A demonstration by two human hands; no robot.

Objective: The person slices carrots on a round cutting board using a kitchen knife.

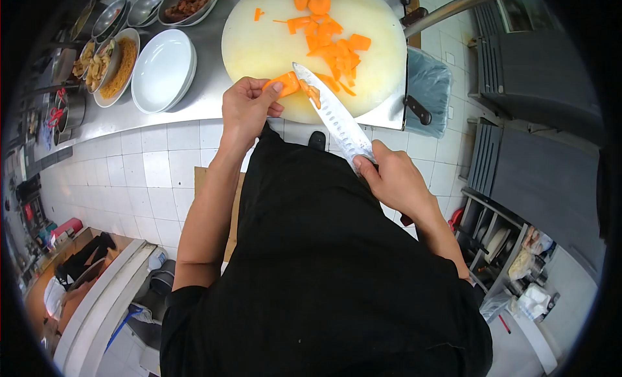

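Note:
My left hand (249, 108) grips a piece of carrot (285, 85) between thumb and fingers, above the near left edge of the round white cutting board (259, 46). The handle of a large knife (337, 124) is in my right hand (395, 176), over the near right side of the board. Its blade points up and to the left, with small orange pieces (312, 93) on it, close beside the held carrot. Cut carrot pieces (340, 53) lie scattered on the board, and thicker carrot chunks (317, 1) sit at its far side.
White plates (163, 71) are stacked on the steel counter (210, 66) left of the board. Beyond them stand a plate of yellow food (123, 72) and several metal bowls. A second knife handle (418, 110) and a lined bin (431, 85) are at the right edge.

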